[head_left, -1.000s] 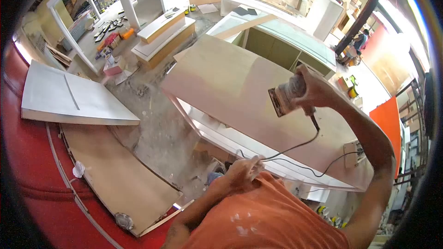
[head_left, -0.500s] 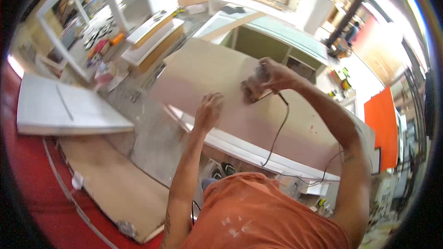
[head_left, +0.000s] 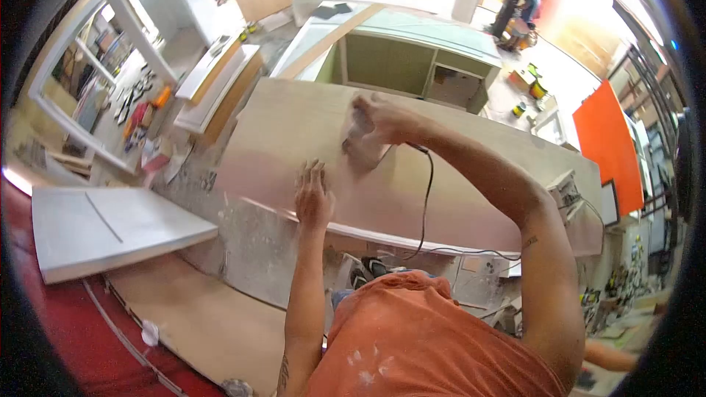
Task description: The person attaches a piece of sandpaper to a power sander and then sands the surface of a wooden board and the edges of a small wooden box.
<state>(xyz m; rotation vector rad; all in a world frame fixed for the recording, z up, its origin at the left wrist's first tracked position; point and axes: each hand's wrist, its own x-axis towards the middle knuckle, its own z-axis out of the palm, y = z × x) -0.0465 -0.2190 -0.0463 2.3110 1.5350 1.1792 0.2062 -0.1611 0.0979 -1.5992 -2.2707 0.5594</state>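
A large flat panel (head_left: 471, 184), beige with a pinkish, dusty front part, lies in front of me. My right hand (head_left: 384, 123) is wrapped round a corded electric sander (head_left: 359, 151), which sits on the panel left of its middle. From the sander, a black cord (head_left: 429, 195) hangs over the panel's front edge. My left hand (head_left: 315, 195) is at the front left of the panel, fingers stretched out and holding nothing; it appears to rest on the surface. The sander's underside is hidden, and its outline is slightly blurred.
Behind the panel stands an open cabinet carcass (head_left: 390, 62) with a wooden strip across it. At left are a white board (head_left: 121, 228) and a brown board (head_left: 198, 316). An orange panel (head_left: 607, 147) stands at right. Another person's arm (head_left: 610, 356) shows at lower right.
My right hand and the sander have moved left across the panel. My left hand now lies flatter, fingers pointing away from me. The view has shifted, bringing more of the right side into sight.
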